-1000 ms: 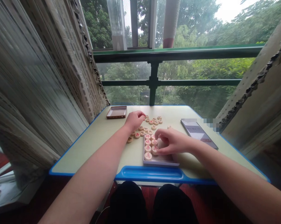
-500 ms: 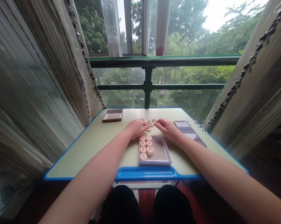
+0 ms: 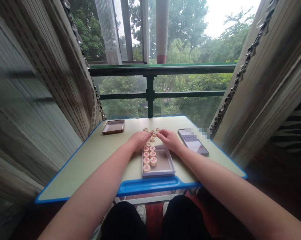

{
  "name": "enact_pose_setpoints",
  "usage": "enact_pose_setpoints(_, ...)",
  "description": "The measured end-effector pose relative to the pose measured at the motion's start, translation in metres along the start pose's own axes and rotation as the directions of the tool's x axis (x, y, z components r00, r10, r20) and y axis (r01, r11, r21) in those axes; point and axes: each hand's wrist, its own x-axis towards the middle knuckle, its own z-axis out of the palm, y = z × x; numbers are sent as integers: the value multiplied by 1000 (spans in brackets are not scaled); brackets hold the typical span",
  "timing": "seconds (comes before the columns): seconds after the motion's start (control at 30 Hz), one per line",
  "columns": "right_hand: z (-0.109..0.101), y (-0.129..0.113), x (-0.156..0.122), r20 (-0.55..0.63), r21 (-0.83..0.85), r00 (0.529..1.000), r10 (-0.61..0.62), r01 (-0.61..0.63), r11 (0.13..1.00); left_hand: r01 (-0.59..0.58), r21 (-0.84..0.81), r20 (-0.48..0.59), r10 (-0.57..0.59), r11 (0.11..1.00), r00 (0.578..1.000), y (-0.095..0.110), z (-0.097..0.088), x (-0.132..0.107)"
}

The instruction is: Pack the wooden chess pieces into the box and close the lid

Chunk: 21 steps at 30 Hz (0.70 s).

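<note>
My left hand (image 3: 139, 140) reaches over the far left corner of a shallow box tray (image 3: 171, 163), fingers stretched toward loose Chinese chess pieces (image 3: 153, 139). From the right, my right hand (image 3: 169, 139) comes in with its fingertips at a chess piece (image 3: 155, 134) lying between the hands. I cannot make out a piece held in either hand. Inside the tray, red-marked chess pieces (image 3: 153, 161) fill two columns on the left side, characters facing up. The left column is longer at the near end. My left hand may cover some loose pieces.
A brown box lid (image 3: 113, 127) lies at the back left of the pale table (image 3: 90, 163). A phone (image 3: 194, 143) rests on the right. The blue pen groove (image 3: 149, 185) runs along the near edge. A green railing (image 3: 163, 69) and curtains (image 3: 260, 66) surround the table.
The view has turned slightly, so everything sits further left. My fingertips have drawn a little closer together over the loose pieces. The pieces in the tray look the same.
</note>
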Motion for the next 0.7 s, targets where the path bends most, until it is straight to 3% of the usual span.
enact_pose_setpoints(0.23,7,10,8,-75,101,976,205,-197,975,60,-151,-20,-64,987,998,-3,4,-4)
enact_pose_setpoints(0.4,7,13,12,-110,119,953,283,-270,955,88,-236,-36,-99,968,994,-4,6,-6)
enact_pose_setpoints(0.53,4,13,9,-143,131,942,305,-287,949,89,-196,18,-87,977,996,-3,5,-6)
enact_pose_setpoints(0.7,5,12,9,-117,113,963,244,-232,966,50,-54,41,-48,997,998,-3,3,-4)
